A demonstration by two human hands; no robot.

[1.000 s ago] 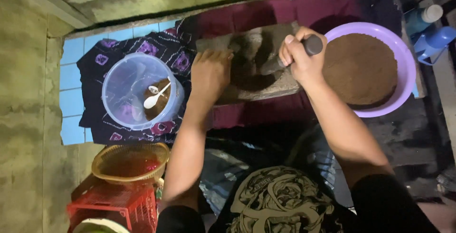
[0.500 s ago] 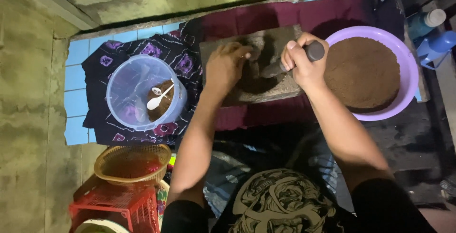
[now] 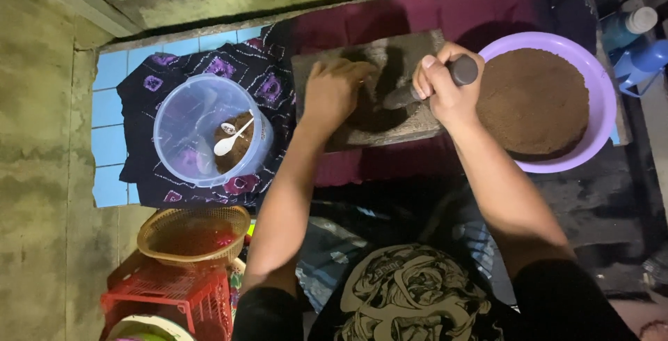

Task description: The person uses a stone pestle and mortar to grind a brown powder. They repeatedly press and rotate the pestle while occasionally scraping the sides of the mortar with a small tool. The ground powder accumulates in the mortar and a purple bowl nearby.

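A flat grey grinding stone [image 3: 410, 52] lies on a dark red cloth in front of me. My right hand [image 3: 445, 90] is shut on a dark stone roller [image 3: 460, 71] that reaches across the slab. My left hand [image 3: 334, 90] rests on the slab's left part, over dark ground paste, fingers curled; what it grips is hidden. To the right, a purple basin [image 3: 602, 87] is filled with brown powder [image 3: 532, 101]. To the left stands a clear plastic tub [image 3: 191, 115] with some brown powder and a white spoon [image 3: 231, 140] inside.
A black and purple patterned cloth [image 3: 268, 69] covers blue floor tiles under the tub. A woven basket [image 3: 193, 233] sits on a red plastic crate [image 3: 167, 296] at lower left. Blue bottles [image 3: 637, 45] stand at the right edge. A concrete wall runs along the top and left.
My left hand has slid right across the stone toward its middle. The right hand with the roller has shifted slightly. The view has also drifted a little.
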